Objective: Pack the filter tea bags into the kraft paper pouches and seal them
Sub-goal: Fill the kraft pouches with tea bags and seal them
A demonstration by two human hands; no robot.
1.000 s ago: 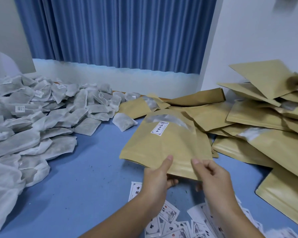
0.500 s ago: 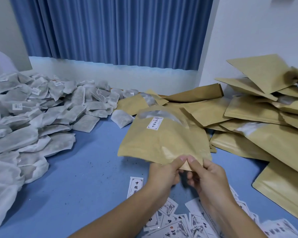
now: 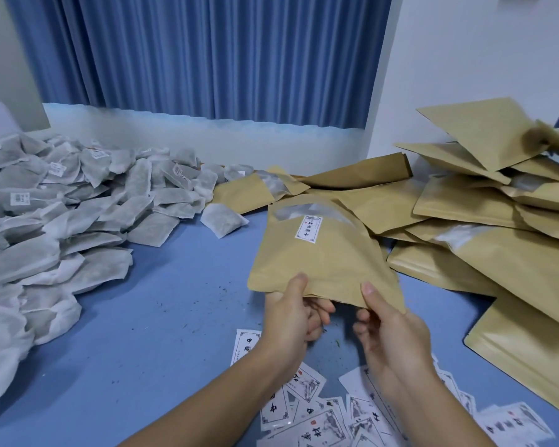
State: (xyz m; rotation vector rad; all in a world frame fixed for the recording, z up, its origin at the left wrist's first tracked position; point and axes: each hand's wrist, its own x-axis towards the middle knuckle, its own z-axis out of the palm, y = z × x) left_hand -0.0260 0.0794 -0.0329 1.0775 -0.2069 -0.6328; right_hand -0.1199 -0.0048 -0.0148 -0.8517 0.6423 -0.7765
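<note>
A kraft paper pouch [image 3: 323,256] with a clear window and a small white label is held above the blue table. My left hand [image 3: 291,312] pinches its near edge, thumb on top and fingers underneath. My right hand [image 3: 388,327] pinches the same edge further right, thumb on top. A large heap of white filter tea bags [image 3: 65,214] covers the left of the table. One tea bag [image 3: 223,220] lies apart, just left of the pouch's far end.
A pile of kraft pouches [image 3: 484,221] fills the right side up to the white wall. Loose printed label sheets [image 3: 320,411] lie at the near edge under my forearms. Bare blue table [image 3: 175,317] shows between the heaps. A blue curtain hangs behind.
My two hands, close together at the pouch's near edge half a second ago, have moved apart along that edge. The pouch stays roughly in the same place.
</note>
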